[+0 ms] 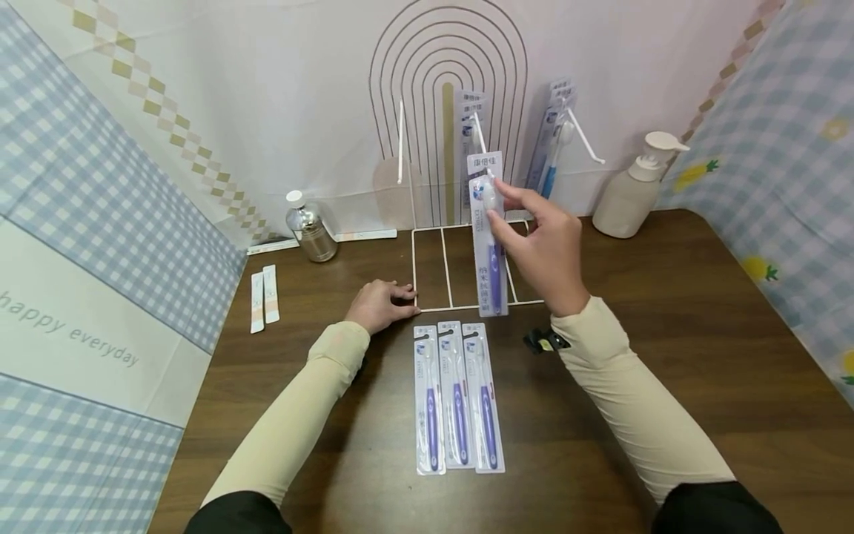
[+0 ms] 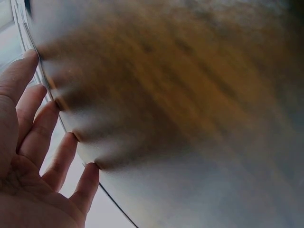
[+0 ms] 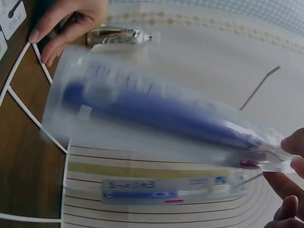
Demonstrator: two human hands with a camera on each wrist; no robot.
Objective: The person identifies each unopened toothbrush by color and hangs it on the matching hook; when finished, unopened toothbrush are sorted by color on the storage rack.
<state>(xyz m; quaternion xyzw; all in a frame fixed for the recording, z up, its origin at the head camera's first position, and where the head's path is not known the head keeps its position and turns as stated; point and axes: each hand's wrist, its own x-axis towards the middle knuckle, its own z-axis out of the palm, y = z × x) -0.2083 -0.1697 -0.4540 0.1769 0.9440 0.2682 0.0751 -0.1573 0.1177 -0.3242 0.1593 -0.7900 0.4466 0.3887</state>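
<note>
My right hand (image 1: 550,241) pinches a packaged purple toothbrush (image 1: 495,278) near its top, at the tip of the rack's middle hook. The card top looks doubled; I cannot tell whether a second pack is there. Behind it, another packaged toothbrush (image 3: 142,194) hangs on that hook. On the table, my left hand (image 1: 380,304) rests its spread fingertips at the front left corner of the white wire rack (image 1: 434,308), touching it. Blue-handled toothbrush packs (image 1: 548,178) hang on the right hook. Three packaged purple toothbrushes (image 1: 459,400) lie side by side before the rack.
A silver bottle (image 1: 312,230) with a white cap stands left of the rack, near several thin white packets (image 1: 270,293). At the right back is a pump bottle (image 1: 627,200). The rack's bare left hook (image 1: 400,144) sticks out forward. Patterned cloth hangs around the table.
</note>
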